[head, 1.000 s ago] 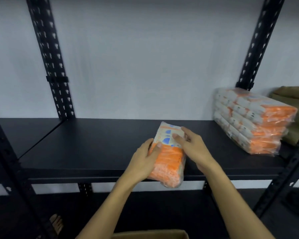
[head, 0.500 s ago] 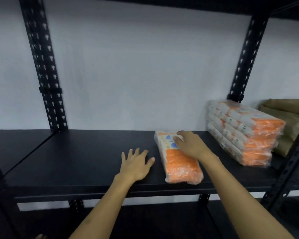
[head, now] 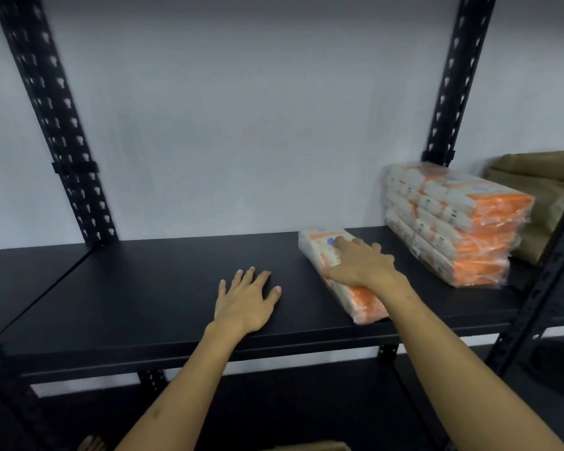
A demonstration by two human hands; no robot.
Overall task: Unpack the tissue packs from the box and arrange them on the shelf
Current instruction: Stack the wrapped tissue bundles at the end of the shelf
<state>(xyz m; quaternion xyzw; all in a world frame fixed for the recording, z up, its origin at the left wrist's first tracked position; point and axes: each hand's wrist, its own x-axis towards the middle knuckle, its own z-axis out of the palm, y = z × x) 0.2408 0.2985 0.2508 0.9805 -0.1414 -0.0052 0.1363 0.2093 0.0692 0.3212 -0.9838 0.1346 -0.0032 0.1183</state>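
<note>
Tissue pack (head: 337, 271) now slid along shelf (head: 144, 288) closer to stack (head: 453, 222), not yet touching it; right hand (head: 360, 266) flat on top, fingers straight, pushing; left hand (head: 246, 299) spread on shelf, well left of stack; placement nearly done

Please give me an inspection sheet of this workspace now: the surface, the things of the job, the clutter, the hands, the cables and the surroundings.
Surface: black shelf board, mostly bare on its left and middle.
Job's things: one single tissue pack lies flat on the board, apart from the stack of tissue packs at the right. A sliver of the cardboard box shows at the bottom edge.
Clutter: olive-brown bundle behind the stack; what it is cannot be told.
Hands: left hand flat on the board, fingers spread, holding nothing. Right hand rests on the single pack, fingers extended; no closed grip seen.
Cables: nothing seen.
Surroundings: white wall, black perforated uprights, a lower shelf in shadow.
</note>
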